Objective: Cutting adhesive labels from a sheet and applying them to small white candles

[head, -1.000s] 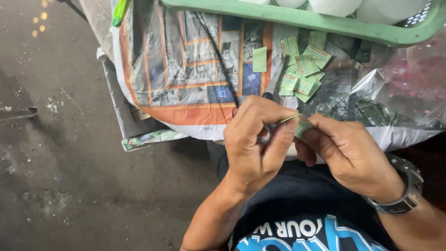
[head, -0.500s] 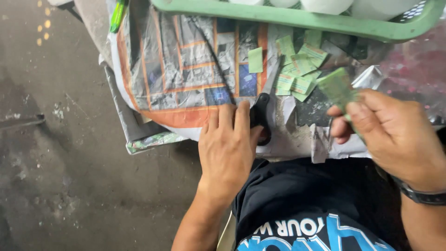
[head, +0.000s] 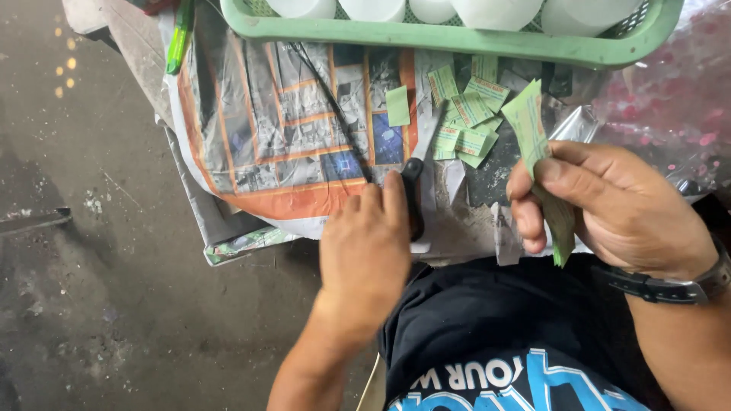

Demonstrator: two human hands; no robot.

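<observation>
My right hand (head: 609, 205) pinches a long green paper strip (head: 533, 137) between thumb and fingers, holding it upright above the table's front edge. My left hand (head: 365, 251) rests palm down on the newspaper-covered table, its fingertips on the black handles of a pair of scissors (head: 415, 179) that lie flat with the blades pointing away. Beyond the scissors lies a loose pile of small green paper labels (head: 464, 114), with one plain green piece (head: 397, 106) apart on the left.
A green plastic basket (head: 426, 34) with white round containers stands at the table's far edge. A green marker (head: 180, 34) lies at the far left. Clear plastic wrap (head: 670, 99) covers the right side. Dark concrete floor (head: 91, 266) is to the left.
My left hand set the scissors down on the newspaper and stays on their handles. My right hand lifted the green strip away from the scissors and turned it upright.
</observation>
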